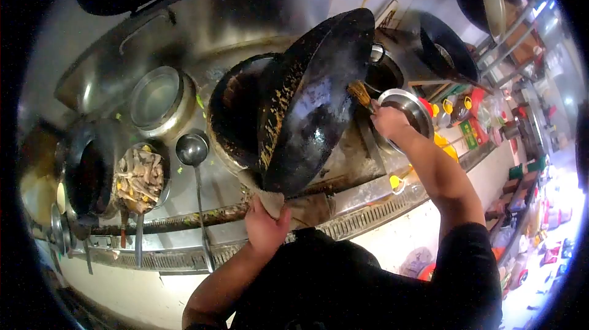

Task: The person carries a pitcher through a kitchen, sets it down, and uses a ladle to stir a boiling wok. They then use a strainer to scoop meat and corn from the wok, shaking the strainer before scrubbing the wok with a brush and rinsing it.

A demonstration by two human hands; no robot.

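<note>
A large black wok (pixel 316 109) is tilted up on its side over the stove, its wet inner face towards the right. My left hand (pixel 268 224) is closed around a beige cloth (pixel 270 200) at the wok's lower rim. In my right hand (pixel 389 121), fingers wrapped round its handle end, is a bamboo wok brush (pixel 359 93). The bristles are close to the wok's right edge. Just beneath that hand stands a steel bowl (pixel 402 95) with dark contents. Behind the tilted wok, a dark burner opening (pixel 236 109) shows partly.
To the left are a lidded-looking steel pot (pixel 156 100), a long ladle (pixel 193 152) and a pan of sliced food (pixel 141 176). Another dark wok (pixel 89 170) sits farther left. Sauce bottles (pixel 451 109) crowd the right side. A metal ledge with a grated gutter (pixel 350 222) runs along the front.
</note>
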